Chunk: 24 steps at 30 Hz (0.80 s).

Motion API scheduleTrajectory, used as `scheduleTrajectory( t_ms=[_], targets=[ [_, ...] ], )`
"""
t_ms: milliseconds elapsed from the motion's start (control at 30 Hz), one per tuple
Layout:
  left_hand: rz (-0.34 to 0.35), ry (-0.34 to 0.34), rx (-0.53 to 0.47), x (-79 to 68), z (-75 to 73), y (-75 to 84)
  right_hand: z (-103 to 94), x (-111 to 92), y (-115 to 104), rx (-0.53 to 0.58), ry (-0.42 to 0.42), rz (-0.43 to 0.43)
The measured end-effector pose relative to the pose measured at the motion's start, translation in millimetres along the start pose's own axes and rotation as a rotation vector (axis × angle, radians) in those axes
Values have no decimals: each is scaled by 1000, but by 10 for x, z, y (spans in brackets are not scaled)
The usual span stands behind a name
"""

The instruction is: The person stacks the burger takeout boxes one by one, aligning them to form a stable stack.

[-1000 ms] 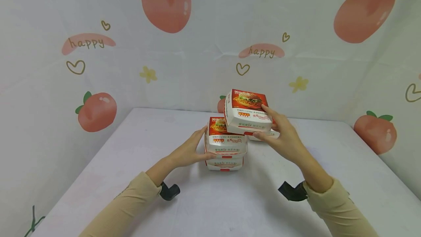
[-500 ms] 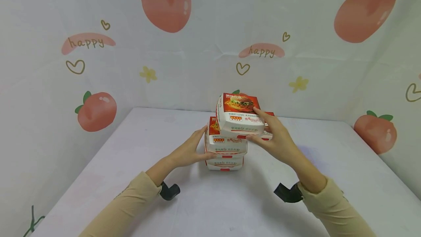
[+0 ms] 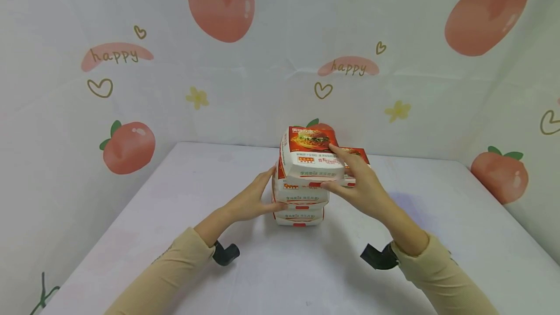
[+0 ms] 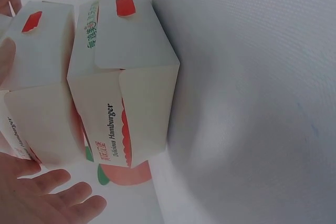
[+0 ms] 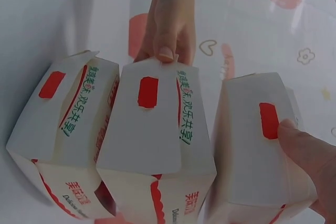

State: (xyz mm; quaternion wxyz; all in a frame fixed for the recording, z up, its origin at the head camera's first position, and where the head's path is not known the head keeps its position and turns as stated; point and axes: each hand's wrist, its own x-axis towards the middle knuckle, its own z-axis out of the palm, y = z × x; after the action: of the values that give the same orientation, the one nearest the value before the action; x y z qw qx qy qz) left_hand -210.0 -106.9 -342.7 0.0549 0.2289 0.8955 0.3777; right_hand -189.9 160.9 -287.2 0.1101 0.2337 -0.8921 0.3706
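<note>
Stacking step here: right hand (image 3: 358,186) grips the top box (image 3: 309,155) from its side, hovering it just above the two-box stack (image 3: 299,203). Left hand (image 3: 251,201), fingers straight, steadies the stack. Next I'd guess: square it up, lower gently, let go.

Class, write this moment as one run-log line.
right hand: holds top burger box just above stack | left hand: steadies middle box | bottom box: on table | fourth box: behind
</note>
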Motion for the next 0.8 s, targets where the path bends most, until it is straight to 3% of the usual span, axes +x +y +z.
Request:
scheduleTrajectory(
  t_ms=[800],
  targets=[
    [12,3,-12,7,13,-5,85,-1,-85,-5,-18,11]
  ],
)
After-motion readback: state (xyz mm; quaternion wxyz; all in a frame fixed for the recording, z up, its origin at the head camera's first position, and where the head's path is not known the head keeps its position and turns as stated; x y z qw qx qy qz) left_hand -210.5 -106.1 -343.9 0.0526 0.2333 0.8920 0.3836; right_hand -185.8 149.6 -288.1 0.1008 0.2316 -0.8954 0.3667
